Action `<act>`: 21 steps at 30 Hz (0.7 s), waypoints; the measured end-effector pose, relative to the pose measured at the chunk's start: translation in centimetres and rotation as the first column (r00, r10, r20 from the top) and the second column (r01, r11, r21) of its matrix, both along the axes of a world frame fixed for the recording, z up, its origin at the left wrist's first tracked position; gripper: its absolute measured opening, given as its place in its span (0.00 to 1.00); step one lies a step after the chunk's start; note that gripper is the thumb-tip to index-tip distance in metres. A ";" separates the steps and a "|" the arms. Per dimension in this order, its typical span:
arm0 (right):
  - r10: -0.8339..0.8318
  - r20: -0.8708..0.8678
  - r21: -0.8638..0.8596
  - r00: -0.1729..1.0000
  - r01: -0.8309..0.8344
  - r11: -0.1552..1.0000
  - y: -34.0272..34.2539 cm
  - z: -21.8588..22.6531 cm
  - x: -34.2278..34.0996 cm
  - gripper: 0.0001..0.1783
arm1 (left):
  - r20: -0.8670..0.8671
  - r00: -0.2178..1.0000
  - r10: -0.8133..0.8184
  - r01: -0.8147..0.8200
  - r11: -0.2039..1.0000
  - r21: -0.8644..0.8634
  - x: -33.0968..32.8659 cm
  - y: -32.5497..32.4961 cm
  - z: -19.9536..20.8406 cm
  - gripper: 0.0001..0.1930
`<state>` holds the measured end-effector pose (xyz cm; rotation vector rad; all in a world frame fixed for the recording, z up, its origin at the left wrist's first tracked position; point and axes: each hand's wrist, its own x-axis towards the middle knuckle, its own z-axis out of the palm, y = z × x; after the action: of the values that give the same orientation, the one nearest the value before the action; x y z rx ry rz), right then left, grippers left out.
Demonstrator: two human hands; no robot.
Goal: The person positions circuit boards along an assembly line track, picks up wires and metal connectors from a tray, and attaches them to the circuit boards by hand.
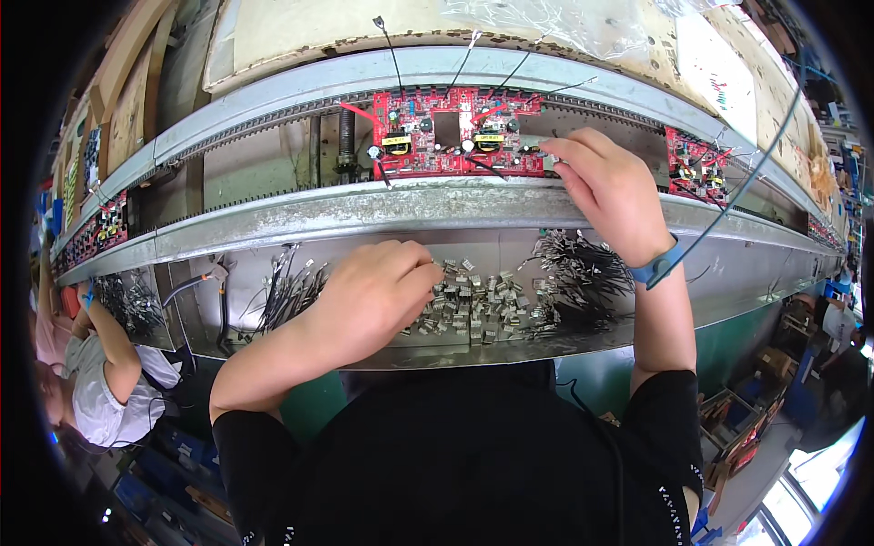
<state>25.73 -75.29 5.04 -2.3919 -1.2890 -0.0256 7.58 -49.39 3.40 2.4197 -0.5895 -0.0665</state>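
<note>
A red circuit board panel (423,155) sits in the conveyor track ahead of me, carrying yellow-labelled transformers, capacitors and wires. At its right end, my right hand (605,187) pinches a small silvery metal connector (550,162) between thumb and fingertips, against the board's edge. A blue wrist strap (657,264) with a cord circles that wrist. Over the metal tray below the rail, my left hand (387,287) is closed, its fingertips at the left side of a pile of small silvery connectors (496,305). Whatever those fingers hold is hidden.
Bundles of black wires (587,278) lie right of the pile, and more black wires (287,296) to its left. A metal rail (300,218) runs between tray and board. Another red board (696,168) sits farther right. At far left, a co-worker (114,382) reaches toward the line.
</note>
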 end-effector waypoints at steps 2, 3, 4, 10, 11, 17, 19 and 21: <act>0.005 0.009 -0.014 1.000 -0.005 1.000 0.0 -0.4 0.0 0.13 | -0.016 1.000 0.000 0.000 1.000 0.003 0.0 0.1 0.1 0.16; 0.008 0.017 -0.025 1.000 -0.007 1.000 0.0 -0.5 0.1 0.12 | -0.018 1.000 0.001 -0.001 1.000 -0.002 0.1 0.1 0.1 0.16; 0.009 0.016 -0.029 1.000 -0.009 1.000 0.0 -0.5 0.1 0.12 | -0.023 1.000 0.008 -0.008 1.000 -0.008 0.1 0.1 0.1 0.16; 0.034 0.024 -0.030 0.999 -0.033 0.999 0.0 -1.2 0.4 0.10 | -0.026 1.000 0.011 -0.011 1.000 -0.028 0.1 0.0 -0.1 0.15; 0.040 0.037 -0.021 0.999 -0.039 0.999 0.1 -1.3 0.5 0.10 | -0.007 1.000 0.004 -0.004 1.000 -0.022 0.1 0.0 -0.1 0.14; 0.067 0.073 0.002 0.995 -0.067 0.998 0.3 -1.5 0.6 0.08 | -0.028 1.000 -0.006 0.006 1.000 -0.024 -0.1 0.0 -0.3 0.15; 0.068 0.070 -0.005 0.995 -0.068 0.998 0.3 -1.6 0.6 0.08 | -0.033 0.999 -0.010 0.009 1.000 -0.029 0.0 -0.1 -0.4 0.15; 0.082 0.122 -0.004 0.989 -0.082 0.997 0.3 -1.6 0.7 0.08 | -0.038 0.999 -0.014 0.013 0.999 -0.031 0.0 0.0 -0.4 0.15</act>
<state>26.39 -74.99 3.39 -2.3663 -1.4411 -0.1504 7.55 -49.42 2.98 2.3793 -0.5855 -0.1080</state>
